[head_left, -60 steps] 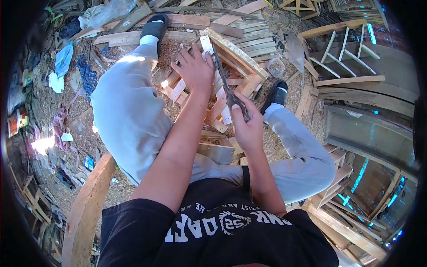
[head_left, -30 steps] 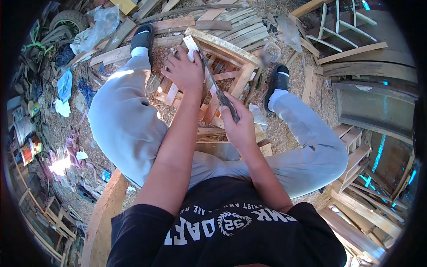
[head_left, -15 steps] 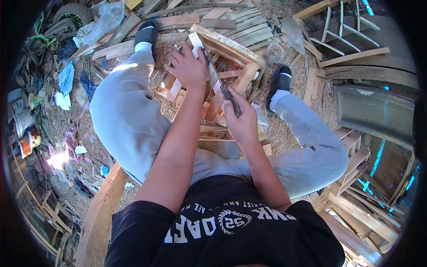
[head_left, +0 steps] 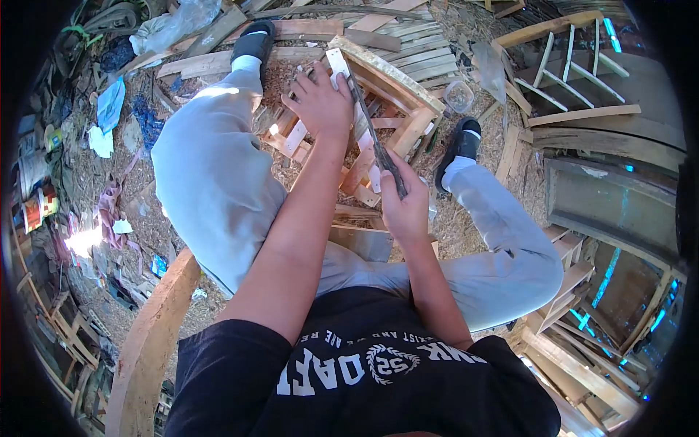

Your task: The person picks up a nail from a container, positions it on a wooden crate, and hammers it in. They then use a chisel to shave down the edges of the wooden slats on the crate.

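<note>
My left hand point(head_left: 320, 105) lies with spread fingers over the work, its thumb side against a pale wooden strip point(head_left: 338, 63) with small dark holes. The strip slants across a wooden frame point(head_left: 386, 71) between my feet. In my right hand point(head_left: 408, 207) is the dark, worn handle of a long thin-bladed tool point(head_left: 369, 120). Its blade is seen edge-on, running along the strip past my left hand; teeth cannot be made out. A second pale strip with holes point(head_left: 296, 137) sits under the left wrist's outer side.
Loose boards point(head_left: 298, 29) and slats point(head_left: 419, 51) lie beyond my feet. A clear plastic tub point(head_left: 459, 96) stands near my right shoe. Right of me are a slatted wooden rack point(head_left: 586, 111) and a framed panel point(head_left: 611, 193). A thick beam point(head_left: 149, 349) lies at left, with litter around.
The view has shifted slightly, moving the scene a little. My right hand has drawn the tool's handle somewhat toward me. My left hand keeps its place on the work.
</note>
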Action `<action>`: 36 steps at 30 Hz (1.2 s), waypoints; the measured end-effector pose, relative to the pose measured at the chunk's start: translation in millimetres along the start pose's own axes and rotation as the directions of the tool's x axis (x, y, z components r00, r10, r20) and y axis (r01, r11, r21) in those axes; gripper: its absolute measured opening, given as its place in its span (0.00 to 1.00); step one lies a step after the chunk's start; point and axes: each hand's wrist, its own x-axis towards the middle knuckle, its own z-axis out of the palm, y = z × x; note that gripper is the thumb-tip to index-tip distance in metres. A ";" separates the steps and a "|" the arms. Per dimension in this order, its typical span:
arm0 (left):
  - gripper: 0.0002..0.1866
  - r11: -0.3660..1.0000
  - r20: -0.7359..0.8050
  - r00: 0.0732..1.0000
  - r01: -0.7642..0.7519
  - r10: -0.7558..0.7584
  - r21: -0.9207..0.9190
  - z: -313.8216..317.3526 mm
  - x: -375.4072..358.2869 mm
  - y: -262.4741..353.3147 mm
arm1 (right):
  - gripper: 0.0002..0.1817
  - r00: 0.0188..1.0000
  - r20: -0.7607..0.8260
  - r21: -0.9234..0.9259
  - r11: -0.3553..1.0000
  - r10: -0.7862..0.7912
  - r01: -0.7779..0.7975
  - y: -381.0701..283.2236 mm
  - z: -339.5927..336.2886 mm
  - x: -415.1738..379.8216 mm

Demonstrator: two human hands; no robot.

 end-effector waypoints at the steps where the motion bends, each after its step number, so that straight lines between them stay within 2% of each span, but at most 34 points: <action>1: 0.33 0.998 0.086 0.996 0.028 -0.023 -0.052 -3.1 1.9 0.8 | 0.26 1.000 -0.010 -0.009 1.000 -0.019 0.018 0.0 2.2 2.3; 2: 0.34 0.993 0.174 0.984 0.059 -0.041 -0.100 -6.5 2.5 1.4 | 0.26 1.000 -0.010 -0.011 1.000 -0.021 0.021 -0.6 2.3 3.1; 4: 0.34 0.993 0.153 0.987 0.055 -0.039 -0.100 -5.1 0.4 1.4 | 0.26 0.999 0.014 -0.007 0.999 0.043 -0.043 -2.3 2.6 4.0; 7: 0.34 0.994 0.134 0.990 0.048 -0.035 -0.097 -5.5 2.3 1.2 | 0.25 1.000 -0.004 -0.049 0.999 -0.023 0.023 7.0 -0.8 -4.2; 12: 0.34 0.995 0.136 0.990 0.039 -0.026 -0.092 -6.0 -0.7 2.4 | 0.25 1.000 -0.011 0.001 1.000 -0.002 0.002 1.1 5.2 6.9; 14: 0.33 0.996 0.088 0.996 0.027 -0.020 -0.080 -1.4 -1.8 1.1 | 0.25 1.000 0.001 0.030 0.999 0.014 -0.014 2.5 5.0 5.1; 16: 0.33 0.996 0.097 0.995 0.030 -0.022 -0.084 -3.3 -0.3 1.1 | 0.26 0.997 -0.031 -0.038 0.997 -0.065 0.064 9.1 1.2 -1.7; 20: 0.34 0.997 0.118 0.993 0.027 -0.017 -0.078 -5.4 -0.8 1.7 | 0.26 0.997 -0.038 -0.124 0.991 -0.061 0.055 5.1 4.7 3.8; 22: 0.34 0.996 0.103 0.995 0.022 -0.013 -0.086 -2.7 -2.7 0.9 | 0.26 0.993 -0.025 -0.208 0.972 -0.116 0.109 -2.5 10.8 6.8; 26: 0.33 0.998 0.065 0.998 0.013 -0.009 -0.065 1.6 -2.9 1.1 | 0.25 0.980 -0.068 -0.154 0.973 -0.185 0.173 15.4 4.2 -1.1; 28: 0.33 0.998 0.080 0.997 0.007 -0.002 -0.060 0.9 -2.0 1.1 | 0.26 0.997 -0.048 -0.119 0.991 -0.063 0.057 13.3 0.0 -2.6; 31: 0.33 0.998 0.098 0.995 0.003 0.003 -0.063 -0.7 -4.0 -0.7 | 0.26 0.991 -0.027 -0.169 0.978 -0.131 0.125 4.1 7.6 12.8; 36: 0.33 0.999 0.082 0.996 -0.019 0.022 -0.038 -6.6 -2.0 1.1 | 0.26 0.995 -0.042 -0.101 0.991 -0.089 0.085 3.4 0.4 -4.8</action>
